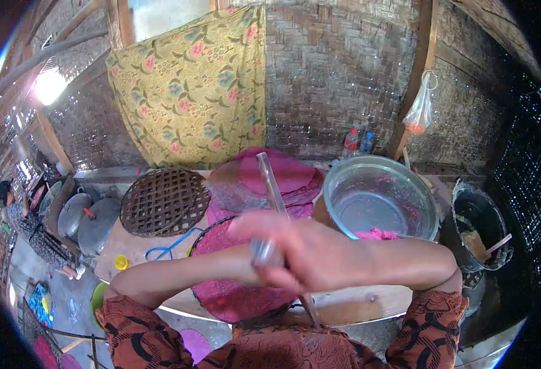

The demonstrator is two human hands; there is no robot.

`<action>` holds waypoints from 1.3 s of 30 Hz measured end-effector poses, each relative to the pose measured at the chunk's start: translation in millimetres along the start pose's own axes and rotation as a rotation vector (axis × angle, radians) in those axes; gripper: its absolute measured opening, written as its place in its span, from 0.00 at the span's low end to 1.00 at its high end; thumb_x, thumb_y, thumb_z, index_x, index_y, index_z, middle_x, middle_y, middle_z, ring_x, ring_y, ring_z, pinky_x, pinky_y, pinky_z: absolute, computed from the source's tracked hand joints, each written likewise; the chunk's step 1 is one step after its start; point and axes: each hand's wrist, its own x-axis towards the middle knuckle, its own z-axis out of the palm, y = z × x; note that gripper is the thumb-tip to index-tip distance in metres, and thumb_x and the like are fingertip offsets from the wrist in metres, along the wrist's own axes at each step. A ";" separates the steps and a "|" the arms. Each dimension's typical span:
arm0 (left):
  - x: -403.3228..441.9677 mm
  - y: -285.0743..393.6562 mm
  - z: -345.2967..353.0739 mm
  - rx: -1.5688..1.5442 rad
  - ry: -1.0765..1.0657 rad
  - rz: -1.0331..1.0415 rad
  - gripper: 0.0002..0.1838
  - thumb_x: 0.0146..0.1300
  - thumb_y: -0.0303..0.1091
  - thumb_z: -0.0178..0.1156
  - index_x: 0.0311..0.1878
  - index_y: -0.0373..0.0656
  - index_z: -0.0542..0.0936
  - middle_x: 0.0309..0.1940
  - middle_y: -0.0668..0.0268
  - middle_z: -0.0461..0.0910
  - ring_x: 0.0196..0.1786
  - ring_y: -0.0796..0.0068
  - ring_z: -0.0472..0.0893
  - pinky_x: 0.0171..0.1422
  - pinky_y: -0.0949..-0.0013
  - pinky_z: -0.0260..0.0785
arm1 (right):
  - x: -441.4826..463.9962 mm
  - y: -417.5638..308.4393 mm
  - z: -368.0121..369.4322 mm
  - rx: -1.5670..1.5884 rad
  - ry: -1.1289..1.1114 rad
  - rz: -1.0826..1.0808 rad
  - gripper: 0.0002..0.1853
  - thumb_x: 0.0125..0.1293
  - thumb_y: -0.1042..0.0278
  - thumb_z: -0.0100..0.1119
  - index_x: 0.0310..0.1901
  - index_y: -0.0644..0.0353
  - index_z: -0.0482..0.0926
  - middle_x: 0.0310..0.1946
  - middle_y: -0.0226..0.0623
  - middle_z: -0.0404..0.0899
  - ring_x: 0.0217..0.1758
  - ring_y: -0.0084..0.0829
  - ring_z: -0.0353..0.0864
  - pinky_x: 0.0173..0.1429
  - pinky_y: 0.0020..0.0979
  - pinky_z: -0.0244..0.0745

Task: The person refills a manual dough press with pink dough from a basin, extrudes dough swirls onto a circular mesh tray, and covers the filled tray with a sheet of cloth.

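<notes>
My right hand [329, 255] is closed round a long clear rod [271, 184], which slants from the pink cloth down toward my waist. My left hand [246, 263] meets it from the left; its fingers are blurred and mostly hidden behind my right hand. A short greyish cylindrical end [265, 252] shows between the hands, too smeared to identify. Beneath them lies a round tray spread with a wet-looking pink layer [236, 301]. Right of the hands stands a large metal basin [430, 184] with pink paste [378, 234] at its near edge.
A woven lattice disc [164, 202], blue strap [171, 249] and yellow lid [121, 262] lie to the left. Pink cloth [270, 175] and two bottles [351, 141] are behind. A dark bucket [482, 215] stands right. Another person [33, 227] is far left, near lidded pots [98, 224].
</notes>
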 end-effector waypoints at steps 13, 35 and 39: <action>11.5 -54.0 41.7 -1.229 1.000 -0.067 0.31 0.57 0.40 0.65 0.61 0.38 0.67 0.58 0.56 0.70 0.58 0.62 0.73 0.62 0.55 0.66 | -107.2 68.6 -95.2 0.272 1.753 -0.170 0.11 0.70 0.65 0.43 0.52 0.50 0.62 0.18 0.28 0.59 0.14 0.21 0.60 0.16 0.25 0.63; -313.0 -106.4 -70.2 0.093 1.650 -0.945 0.22 0.68 0.43 0.50 0.57 0.35 0.74 0.55 0.62 0.74 0.51 0.72 0.73 0.57 0.69 0.65 | -249.2 106.7 -125.5 -0.898 -0.609 1.549 0.11 0.56 0.67 0.53 0.38 0.55 0.84 0.38 0.42 0.83 0.42 0.40 0.84 0.43 0.41 0.78; -266.5 -102.9 -47.9 0.243 1.486 -1.005 0.21 0.66 0.42 0.51 0.55 0.36 0.75 0.53 0.62 0.75 0.50 0.71 0.74 0.55 0.68 0.66 | -268.1 129.6 -112.1 -0.836 -0.600 1.588 0.11 0.54 0.67 0.54 0.38 0.52 0.84 0.37 0.43 0.83 0.42 0.43 0.83 0.44 0.42 0.78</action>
